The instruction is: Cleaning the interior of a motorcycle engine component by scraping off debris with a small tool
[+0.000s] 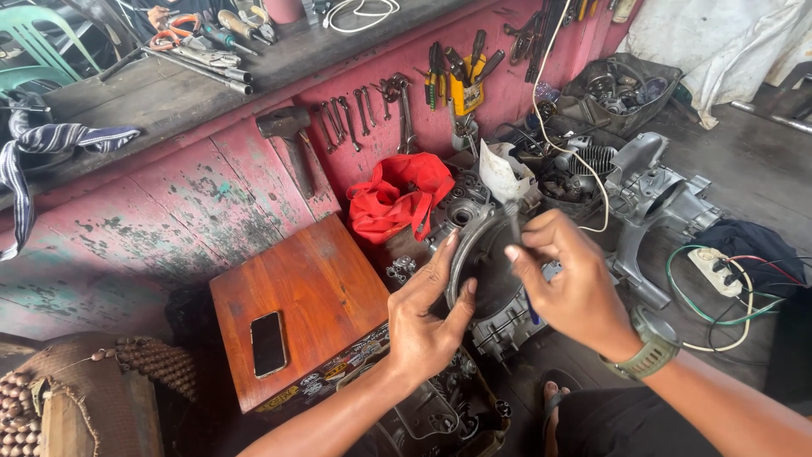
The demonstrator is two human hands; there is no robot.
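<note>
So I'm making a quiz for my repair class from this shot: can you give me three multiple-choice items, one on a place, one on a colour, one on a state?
1. Where does the phone lie?
A. on the wooden box
B. on the floor
C. on the upper shelf

2. What colour is the cloth beside the engine?
A. blue
B. red
C. white

3. What is the left hand doing?
A. hanging free
B. holding the phone
C. pressed against the round dark cover

Answers:
1 A, the phone rests flat on the box top.
2 B, the crumpled cloth is bright red.
3 C, its fingers lie along the cover's edge while the right hand pinches a thin tool above it.
</note>
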